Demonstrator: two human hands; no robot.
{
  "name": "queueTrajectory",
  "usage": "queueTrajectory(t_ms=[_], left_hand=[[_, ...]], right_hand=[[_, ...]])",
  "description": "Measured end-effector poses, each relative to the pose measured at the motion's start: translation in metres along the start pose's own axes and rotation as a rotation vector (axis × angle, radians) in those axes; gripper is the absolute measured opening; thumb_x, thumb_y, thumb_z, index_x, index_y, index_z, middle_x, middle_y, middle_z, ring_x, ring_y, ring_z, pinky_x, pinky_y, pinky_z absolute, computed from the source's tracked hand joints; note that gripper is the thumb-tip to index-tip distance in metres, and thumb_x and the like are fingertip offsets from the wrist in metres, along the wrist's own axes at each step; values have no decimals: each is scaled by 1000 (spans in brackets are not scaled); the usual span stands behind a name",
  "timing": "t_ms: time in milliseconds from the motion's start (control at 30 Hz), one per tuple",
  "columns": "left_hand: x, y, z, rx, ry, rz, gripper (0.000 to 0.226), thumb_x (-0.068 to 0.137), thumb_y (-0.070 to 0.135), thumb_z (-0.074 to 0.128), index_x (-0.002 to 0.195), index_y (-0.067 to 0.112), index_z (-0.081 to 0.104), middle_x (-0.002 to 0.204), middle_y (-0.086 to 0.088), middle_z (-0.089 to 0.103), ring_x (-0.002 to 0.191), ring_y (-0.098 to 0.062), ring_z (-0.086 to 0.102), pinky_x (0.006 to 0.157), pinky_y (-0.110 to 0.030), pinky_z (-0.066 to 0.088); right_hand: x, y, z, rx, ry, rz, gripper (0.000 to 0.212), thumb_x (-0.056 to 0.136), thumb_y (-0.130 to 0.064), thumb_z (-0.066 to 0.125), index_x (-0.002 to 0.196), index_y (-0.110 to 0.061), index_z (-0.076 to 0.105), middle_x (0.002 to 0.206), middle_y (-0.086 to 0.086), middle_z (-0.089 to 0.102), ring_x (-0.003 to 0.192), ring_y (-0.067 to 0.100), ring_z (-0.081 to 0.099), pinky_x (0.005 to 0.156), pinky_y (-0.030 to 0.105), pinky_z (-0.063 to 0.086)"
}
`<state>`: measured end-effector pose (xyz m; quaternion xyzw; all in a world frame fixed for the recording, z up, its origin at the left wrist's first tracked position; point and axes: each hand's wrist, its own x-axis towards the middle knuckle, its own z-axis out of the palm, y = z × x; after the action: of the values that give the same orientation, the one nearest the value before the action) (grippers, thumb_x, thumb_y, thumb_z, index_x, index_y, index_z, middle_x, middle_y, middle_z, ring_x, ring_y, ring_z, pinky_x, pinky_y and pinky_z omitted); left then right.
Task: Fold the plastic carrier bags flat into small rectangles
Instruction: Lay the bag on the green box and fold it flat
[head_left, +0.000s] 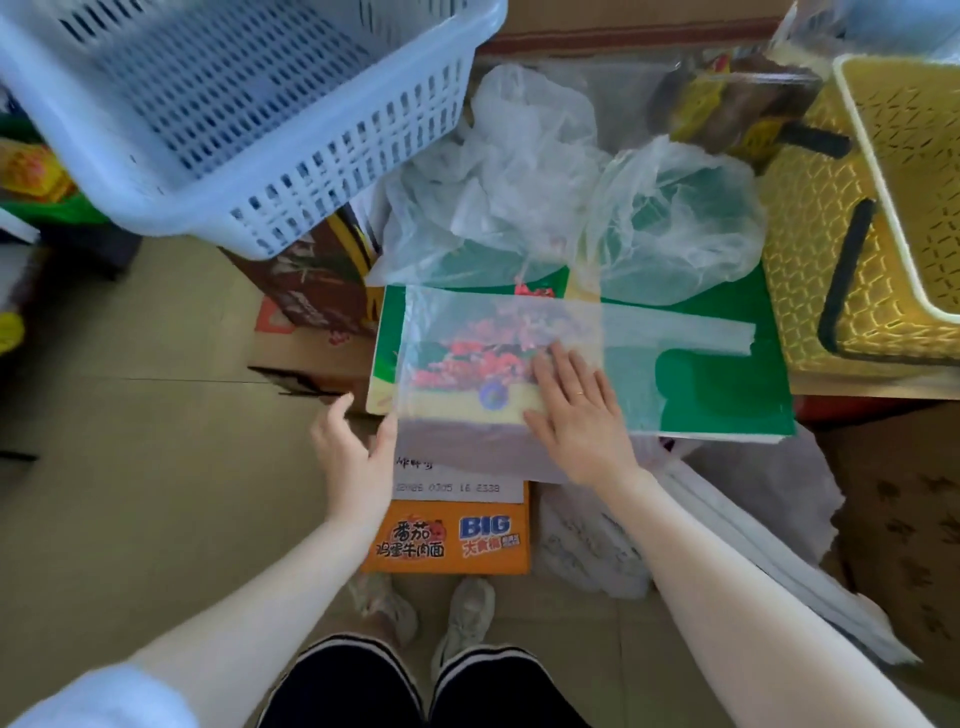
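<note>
1. Translucent white plastic carrier bag (498, 364) lies spread flat under your hands, on top of a green printed cardboard box (727, 384); its handle strip (685, 332) runs out past your right fingertips, away from your left hand.
2. Your right hand (576, 410) presses flat on the bag, palm down; the fingers (563, 364) lie straight and close together, pointing away from you, and a ring shows on one of them.
3. Your left hand (353, 447) is at the bag's left edge. The thumb (387, 434) touches that edge at the near corner while the other fingers curl loosely outside it; you cannot tell whether they pinch the plastic.
4. Beyond your right fingertips, two crumpled clear plastic bags (571, 197) sit bunched on the far part of the green box, well apart from both hands.
5. Just behind your left wrist, towards your body, an orange noodle carton (447, 540) stands below a white printed label (457, 483).
6. Beyond your left fingertips sits a pale blue slotted plastic basket (249, 104). Outward of your right hand stands a yellow lattice plastic basket (872, 208) with a black handle.
7. Near your right forearm, more white plastic bags (753, 530) lie in a heap on the floor.
</note>
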<state>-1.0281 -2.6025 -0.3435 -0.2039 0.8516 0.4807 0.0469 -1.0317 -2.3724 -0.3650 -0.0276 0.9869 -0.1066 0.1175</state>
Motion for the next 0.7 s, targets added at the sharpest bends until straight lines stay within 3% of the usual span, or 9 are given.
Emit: queueTrajectory(t_ms=[100,200,267,367,467,533,600,700], left_hand=[[-3,-20,-1,-260,-222,-347,41,89,35,56,127,26,44,128,2,50,112,-16,51,98,-36,40],[5,-34,2,-238,-423,-354,28,85,38,61,110,45,51,124,1,56,108,-20,58,95,-47,46],[7,-37,3,-195,-490,-260,22,86,33,62,104,45,54,118,2,60,104,-19,60,92,-44,49],[1,-42,0,-169,-488,-138,12,89,23,59,97,31,59,101,9,66,99,-14,62,86,-32,51],[-12,-48,-11,-185,-438,-86,4,89,24,59,92,28,59,95,4,69,90,-14,65,84,-41,52],[-20,-45,-17,-210,-372,-50,9,88,23,60,93,28,54,93,2,69,86,-14,66,80,-40,53],[-24,-34,-22,-288,-331,-37,21,88,21,61,102,29,48,96,-1,68,83,-11,66,73,-32,53],[-22,-17,-29,-383,-321,-67,28,91,20,56,111,36,46,102,-2,66,92,-13,63,75,-29,50]], right_hand=[[1,1,1,-27,-6,19,79,79,-60,-4,149,-25,2,158,1,-9,145,20,-8,112,32,-11],[3,-1,-1,-17,-24,36,82,76,-62,-5,149,-27,1,158,0,-10,145,18,-10,113,31,-10],[3,-2,0,-21,-2,51,77,80,-62,1,149,-27,3,158,-1,-7,145,18,-8,114,33,-8],[2,-1,3,-52,11,65,65,91,-57,16,149,-28,6,158,-2,-4,146,18,-5,115,36,-4],[3,-7,0,-26,38,113,60,94,-51,29,148,-26,19,159,3,4,146,22,0,116,39,1],[-8,-22,-3,46,208,116,54,93,-44,39,140,-18,40,154,11,23,143,30,15,114,44,12],[-31,-46,-4,132,360,55,54,90,-45,40,131,-11,51,146,13,39,137,31,30,108,45,24],[-76,-80,12,150,315,-11,78,82,-61,43,141,-11,34,149,9,34,136,23,25,112,41,20]])
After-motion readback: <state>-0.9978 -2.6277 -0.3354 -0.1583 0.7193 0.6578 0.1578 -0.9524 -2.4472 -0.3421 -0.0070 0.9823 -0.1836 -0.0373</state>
